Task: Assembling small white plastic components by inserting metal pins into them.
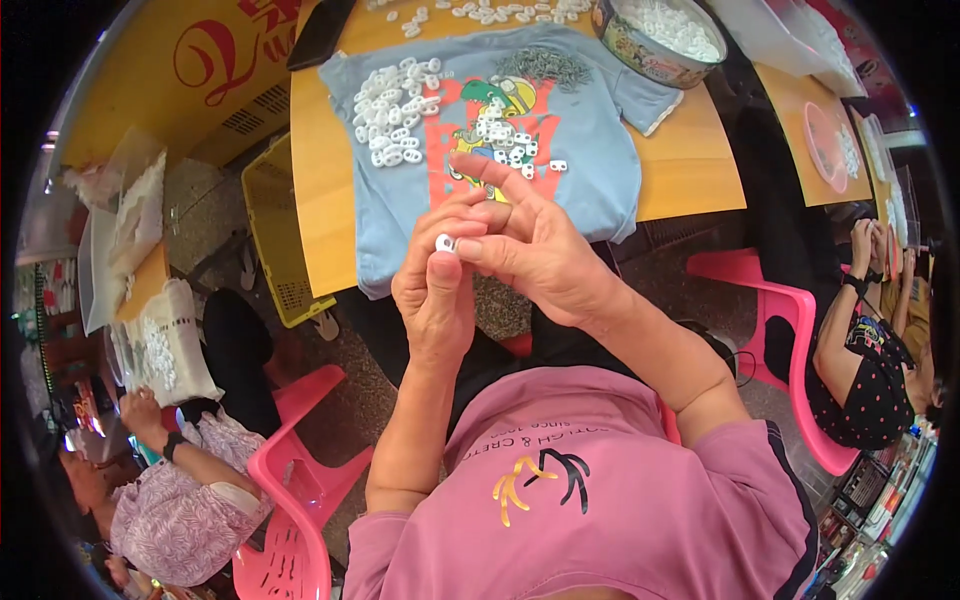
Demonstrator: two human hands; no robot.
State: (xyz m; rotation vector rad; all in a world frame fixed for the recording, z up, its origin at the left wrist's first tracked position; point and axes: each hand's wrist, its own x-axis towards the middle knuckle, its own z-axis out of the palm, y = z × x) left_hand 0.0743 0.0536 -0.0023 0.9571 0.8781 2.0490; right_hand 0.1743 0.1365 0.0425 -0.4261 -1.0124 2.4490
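In front of my chest, my left hand (432, 285) pinches a small white plastic piece (445, 242) with a dark spot in its face, between thumb and fingertips. My right hand (550, 245) meets it from the right, its thumb tip pressed at the piece and its index finger stretched forward. Beyond the hands a blue-grey T-shirt (600, 180) with a printed front is spread over the table. On it lie a heap of white oval two-holed pieces (395, 110) at the left, small white blocks with dark holes (512, 145) in the middle, and tiny grey metal bits (545, 66) behind.
A round printed tin (655, 62) full of white pieces stands at the table's (700, 170) back right. More white pieces (490, 14) lie along the far edge. A yellow crate (285, 225) is left of the table. People on pink chairs (300, 480) sit on both sides.
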